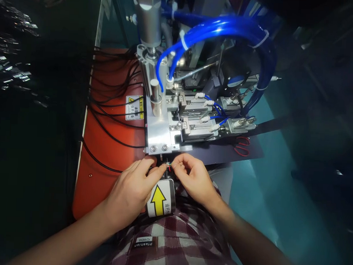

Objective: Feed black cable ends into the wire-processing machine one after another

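Observation:
Just below the front edge of a metal machine block point(159, 135), both hands meet over a small part with thin coloured wires point(168, 165). My left hand point(138, 181) comes from the left, thumb and fingers closed near the wires. From the right, my right hand point(192, 175) pinches at the wires with thumb and index finger. The fingertips hide most of the small part. Under it stands a dark housing with a white label and yellow arrow point(159, 199).
An orange machine cover point(106, 145) with black cables lies left. Silver cylinders point(198, 129) and a thick bundle of blue air hoses point(220, 27) stand right and above. Red-handled scissors point(242, 146) lie on the dark plate at right. A checked garment is at the bottom.

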`<state>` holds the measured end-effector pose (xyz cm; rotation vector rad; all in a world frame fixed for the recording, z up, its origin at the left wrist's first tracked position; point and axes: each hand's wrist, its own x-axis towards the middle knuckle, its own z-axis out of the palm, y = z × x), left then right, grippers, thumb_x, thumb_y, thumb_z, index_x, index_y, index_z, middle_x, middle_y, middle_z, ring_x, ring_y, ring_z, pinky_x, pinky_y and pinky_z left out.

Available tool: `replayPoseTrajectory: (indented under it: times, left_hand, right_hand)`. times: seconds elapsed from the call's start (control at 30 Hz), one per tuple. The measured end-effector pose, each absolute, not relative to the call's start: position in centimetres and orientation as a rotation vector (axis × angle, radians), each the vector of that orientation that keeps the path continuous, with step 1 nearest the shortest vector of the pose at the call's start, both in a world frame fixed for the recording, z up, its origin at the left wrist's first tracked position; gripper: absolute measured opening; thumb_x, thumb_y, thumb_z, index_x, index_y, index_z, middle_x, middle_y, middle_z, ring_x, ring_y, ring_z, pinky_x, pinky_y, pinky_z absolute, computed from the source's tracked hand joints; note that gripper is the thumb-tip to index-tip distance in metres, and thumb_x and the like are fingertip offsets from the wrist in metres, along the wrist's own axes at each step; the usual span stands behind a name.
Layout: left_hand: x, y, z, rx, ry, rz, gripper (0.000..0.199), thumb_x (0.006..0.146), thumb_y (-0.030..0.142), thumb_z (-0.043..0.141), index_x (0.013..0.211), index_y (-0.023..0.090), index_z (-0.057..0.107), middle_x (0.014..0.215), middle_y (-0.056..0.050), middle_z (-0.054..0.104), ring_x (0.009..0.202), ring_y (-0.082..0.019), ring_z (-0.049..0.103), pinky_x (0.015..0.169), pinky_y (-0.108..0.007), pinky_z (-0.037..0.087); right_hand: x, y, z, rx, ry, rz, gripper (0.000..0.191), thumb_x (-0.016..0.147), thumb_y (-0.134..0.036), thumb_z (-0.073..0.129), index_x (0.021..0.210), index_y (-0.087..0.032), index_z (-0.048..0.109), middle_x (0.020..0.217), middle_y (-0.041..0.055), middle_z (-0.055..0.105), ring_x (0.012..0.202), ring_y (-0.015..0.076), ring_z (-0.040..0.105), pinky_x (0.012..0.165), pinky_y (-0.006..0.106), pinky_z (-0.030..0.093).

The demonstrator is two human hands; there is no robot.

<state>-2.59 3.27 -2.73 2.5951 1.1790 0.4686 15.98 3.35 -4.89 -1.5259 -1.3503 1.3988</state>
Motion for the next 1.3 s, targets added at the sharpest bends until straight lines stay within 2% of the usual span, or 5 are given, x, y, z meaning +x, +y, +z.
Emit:
replayPoseTrajectory:
  times: [0.37, 0.6, 0.9, 1.1, 1.3]
  left_hand:
    - [-2.6, 3.4, -2.6, 2.557, 1.173, 0.498, 0.032, 0.087, 0.01, 0.046, 0.116, 0.011, 0.059, 0.092, -0.011, 0.053, 0.08, -0.022, 0.055, 0.063, -0.032, 0.051]
    - [-2.6, 3.4, -2.6, 2.555, 1.165, 0.526, 0.031, 0.087, 0.009, 0.045, 0.115, 0.011, 0.059, 0.09, -0.01, 0.052, 0.077, -0.022, 0.055, 0.062, -0.032, 0.051]
    - [-2.6, 3.3, -2.8, 2.506, 1.165, 0.512, 0.03, 0.088, 0.012, 0.046, 0.116, 0.014, 0.057, 0.093, -0.01, 0.052, 0.079, -0.021, 0.054, 0.064, -0.032, 0.051]
    - [-2.8, 3.3, -2.9, 2.489, 1.177, 0.506, 0.031, 0.089, 0.012, 0.044, 0.117, 0.014, 0.057, 0.095, -0.01, 0.052, 0.081, -0.021, 0.054, 0.065, -0.032, 0.051]
    - [-2.8, 3.4, -2.6, 2.538, 1.171, 0.487, 0.032, 0.089, 0.011, 0.043, 0.118, 0.015, 0.056, 0.095, -0.01, 0.052, 0.083, -0.023, 0.051, 0.067, -0.035, 0.049]
  right_hand:
    - [15.6, 3.1, -3.9, -1.584, -1.442, 1.171, 0.01, 0.084, -0.025, 0.056, 0.078, -0.018, 0.059, 0.068, 0.0001, 0.055, 0.059, 0.0124, 0.048, 0.057, 0.025, 0.041]
    - [15.8, 3.3, -5.8, -1.613, -1.113, 1.488, 0.019, 0.083, -0.034, 0.056, 0.077, -0.016, 0.057, 0.061, -0.0018, 0.051, 0.05, 0.0112, 0.043, 0.046, 0.023, 0.034]
    - [15.1, 1.3, -4.1, -1.593, -1.272, 1.312, 0.014, 0.082, -0.03, 0.06, 0.076, -0.018, 0.061, 0.063, -0.0016, 0.054, 0.053, 0.0115, 0.046, 0.049, 0.024, 0.037]
    - [15.0, 1.9, -3.3, -1.635, -1.605, 0.935, 0.015, 0.084, -0.022, 0.053, 0.071, -0.02, 0.058, 0.066, 0.0013, 0.055, 0.061, 0.0145, 0.049, 0.061, 0.027, 0.039]
    - [15.5, 3.1, -4.6, -1.505, -1.053, 1.578, 0.018, 0.078, -0.033, 0.058, 0.069, -0.018, 0.054, 0.055, -0.0045, 0.046, 0.046, 0.0101, 0.039, 0.044, 0.023, 0.031]
